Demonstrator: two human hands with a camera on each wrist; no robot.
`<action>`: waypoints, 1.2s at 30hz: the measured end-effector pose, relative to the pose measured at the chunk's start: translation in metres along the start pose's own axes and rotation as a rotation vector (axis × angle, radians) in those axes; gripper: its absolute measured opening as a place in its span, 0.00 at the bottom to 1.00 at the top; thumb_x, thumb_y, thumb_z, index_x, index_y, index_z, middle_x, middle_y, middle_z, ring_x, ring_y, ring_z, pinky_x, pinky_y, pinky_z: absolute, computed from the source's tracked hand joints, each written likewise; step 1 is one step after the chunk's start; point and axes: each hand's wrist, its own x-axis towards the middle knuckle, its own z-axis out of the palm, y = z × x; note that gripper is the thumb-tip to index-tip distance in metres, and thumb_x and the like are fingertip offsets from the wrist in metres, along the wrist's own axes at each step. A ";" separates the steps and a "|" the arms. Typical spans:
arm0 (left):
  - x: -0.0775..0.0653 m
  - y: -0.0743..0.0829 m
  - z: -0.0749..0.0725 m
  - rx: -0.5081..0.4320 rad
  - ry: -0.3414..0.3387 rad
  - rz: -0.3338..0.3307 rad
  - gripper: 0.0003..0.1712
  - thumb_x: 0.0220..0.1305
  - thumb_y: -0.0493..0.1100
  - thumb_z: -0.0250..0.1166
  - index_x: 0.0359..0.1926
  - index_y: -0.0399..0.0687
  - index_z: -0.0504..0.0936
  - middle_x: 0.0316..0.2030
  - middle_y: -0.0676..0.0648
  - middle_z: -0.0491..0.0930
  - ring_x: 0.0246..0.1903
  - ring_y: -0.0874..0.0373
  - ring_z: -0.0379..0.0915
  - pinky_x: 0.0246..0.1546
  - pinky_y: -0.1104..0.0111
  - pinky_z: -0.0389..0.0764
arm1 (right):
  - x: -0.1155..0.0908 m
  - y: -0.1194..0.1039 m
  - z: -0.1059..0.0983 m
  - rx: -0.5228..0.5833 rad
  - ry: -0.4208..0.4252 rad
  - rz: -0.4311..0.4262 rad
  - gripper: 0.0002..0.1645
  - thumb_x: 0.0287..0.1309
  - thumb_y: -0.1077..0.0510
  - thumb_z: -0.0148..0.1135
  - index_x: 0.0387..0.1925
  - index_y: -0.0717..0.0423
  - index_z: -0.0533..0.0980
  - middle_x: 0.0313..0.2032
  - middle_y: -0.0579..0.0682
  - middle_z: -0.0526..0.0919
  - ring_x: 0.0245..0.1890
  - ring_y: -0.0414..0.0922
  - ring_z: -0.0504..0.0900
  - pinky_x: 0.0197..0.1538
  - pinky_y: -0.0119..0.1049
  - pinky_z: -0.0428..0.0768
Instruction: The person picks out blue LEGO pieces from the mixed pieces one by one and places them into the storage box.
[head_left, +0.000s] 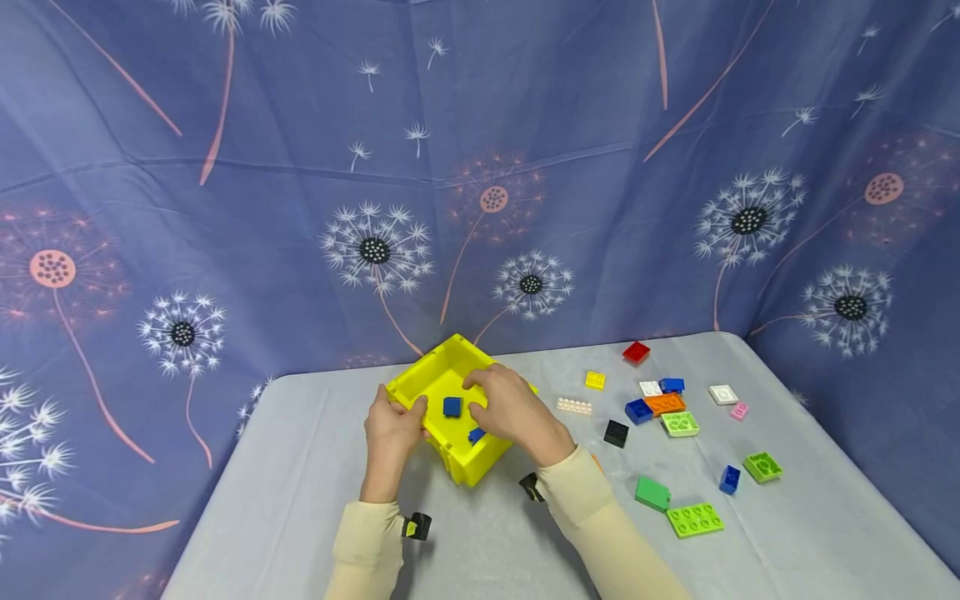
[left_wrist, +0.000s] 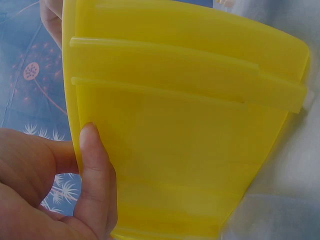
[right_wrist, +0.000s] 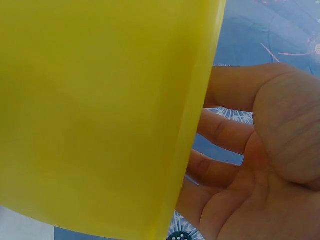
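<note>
A yellow plastic bin (head_left: 442, 369) is tilted with its opening toward me. My left hand (head_left: 393, 429) grips its left rim; in the left wrist view, that hand (left_wrist: 82, 185) has fingers on both sides of the wall. Inside the bin are a blue brick (head_left: 452, 407) and another small blue piece (head_left: 476, 435). Over the right rim reaches my right hand (head_left: 513, 408), its thumb and forefinger apart above the inside, with nothing seen between them. The bin wall hides the right fingertips in the right wrist view, where the palm (right_wrist: 250, 205) shows.
Loose bricks lie on the grey-covered table (head_left: 285, 467) to the right: a red brick (head_left: 637, 353), a black one (head_left: 616, 433), an orange one (head_left: 665, 405), a dark green one (head_left: 652, 493), a lime plate (head_left: 695, 520) and several others. Behind hangs a blue dandelion-print cloth (head_left: 450, 125).
</note>
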 end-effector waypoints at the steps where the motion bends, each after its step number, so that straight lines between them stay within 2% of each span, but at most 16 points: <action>1: 0.000 0.000 0.000 -0.001 -0.002 0.000 0.53 0.70 0.49 0.67 0.79 0.25 0.47 0.15 0.49 0.77 0.10 0.59 0.68 0.16 0.68 0.69 | -0.001 0.000 -0.001 -0.001 0.000 0.006 0.17 0.62 0.58 0.69 0.53 0.54 0.84 0.50 0.53 0.84 0.45 0.49 0.82 0.49 0.44 0.81; 7: 0.000 0.001 0.001 -0.002 -0.010 0.002 0.53 0.70 0.49 0.67 0.79 0.25 0.46 0.13 0.48 0.76 0.08 0.59 0.65 0.13 0.69 0.66 | -0.004 -0.001 -0.009 0.023 0.001 0.056 0.18 0.64 0.57 0.68 0.56 0.53 0.84 0.50 0.52 0.83 0.43 0.46 0.79 0.47 0.42 0.80; 14: -0.002 0.004 0.001 -0.005 -0.025 -0.024 0.54 0.71 0.50 0.67 0.80 0.26 0.45 0.14 0.47 0.78 0.08 0.58 0.67 0.13 0.69 0.66 | -0.010 0.005 -0.026 0.031 0.043 0.066 0.19 0.65 0.56 0.67 0.57 0.54 0.83 0.54 0.53 0.83 0.56 0.52 0.81 0.59 0.49 0.79; 23: -0.003 0.009 -0.001 -0.024 -0.035 -0.042 0.54 0.71 0.50 0.67 0.80 0.27 0.44 0.15 0.47 0.79 0.08 0.58 0.66 0.13 0.69 0.65 | -0.023 0.021 -0.063 0.062 0.098 0.193 0.21 0.69 0.53 0.64 0.61 0.52 0.81 0.59 0.56 0.81 0.54 0.55 0.81 0.55 0.55 0.80; 28: -0.001 0.008 -0.002 -0.012 -0.028 -0.022 0.54 0.71 0.50 0.67 0.79 0.26 0.45 0.15 0.47 0.79 0.09 0.58 0.68 0.15 0.69 0.68 | -0.030 0.034 -0.081 0.077 0.132 0.258 0.22 0.70 0.52 0.63 0.62 0.52 0.80 0.60 0.58 0.80 0.54 0.58 0.81 0.54 0.56 0.81; 33: 0.000 0.007 -0.004 -0.004 -0.016 -0.009 0.53 0.71 0.49 0.67 0.80 0.27 0.46 0.16 0.49 0.78 0.11 0.59 0.70 0.18 0.69 0.71 | -0.034 0.047 -0.092 0.079 0.159 0.306 0.22 0.70 0.52 0.63 0.62 0.52 0.80 0.61 0.58 0.80 0.53 0.58 0.81 0.50 0.55 0.81; 36: -0.001 0.005 -0.004 -0.007 -0.024 -0.020 0.54 0.71 0.49 0.66 0.80 0.26 0.45 0.17 0.49 0.78 0.12 0.59 0.71 0.18 0.69 0.71 | -0.037 0.055 -0.095 0.058 0.166 0.333 0.23 0.70 0.53 0.62 0.63 0.53 0.79 0.62 0.59 0.80 0.54 0.59 0.80 0.52 0.57 0.80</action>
